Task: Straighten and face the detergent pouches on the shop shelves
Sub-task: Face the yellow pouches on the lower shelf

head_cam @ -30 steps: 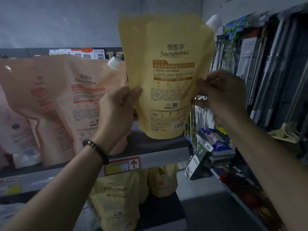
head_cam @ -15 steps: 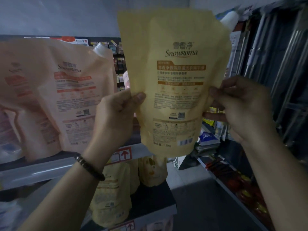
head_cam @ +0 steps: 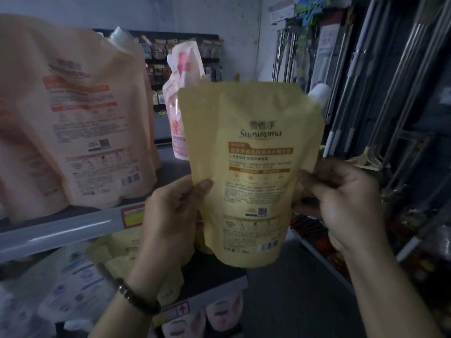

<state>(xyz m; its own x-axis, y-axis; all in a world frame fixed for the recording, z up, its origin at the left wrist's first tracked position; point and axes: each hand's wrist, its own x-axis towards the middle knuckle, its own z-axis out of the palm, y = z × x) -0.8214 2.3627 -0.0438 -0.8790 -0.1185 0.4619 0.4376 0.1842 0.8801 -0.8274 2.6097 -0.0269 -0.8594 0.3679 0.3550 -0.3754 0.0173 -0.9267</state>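
A yellow Snowroma detergent pouch (head_cam: 253, 164) with a white cap at its top right hangs in the air in front of the shelves, its printed back side facing me. My left hand (head_cam: 170, 215) pinches its left edge with the thumb on the front. My right hand (head_cam: 341, 203) grips its right edge. A large peach pouch (head_cam: 78, 113) stands on the upper shelf (head_cam: 61, 230) at the left. A small pink pouch (head_cam: 178, 113) stands behind the yellow one. More yellow pouches (head_cam: 136, 254) lie on the shelf below.
White pouches (head_cam: 61, 284) sit at the lower left. A rack of long metal poles and hanging goods (head_cam: 390, 81) fills the right side. A low shelf with red items (head_cam: 324, 245) runs along the right. The grey floor aisle (head_cam: 280, 289) lies between.
Both hands have brought the yellow pouch down and to the right, away from the upper shelf. My view has shifted, so the peach pouch now looks larger and the pink pouch shows.
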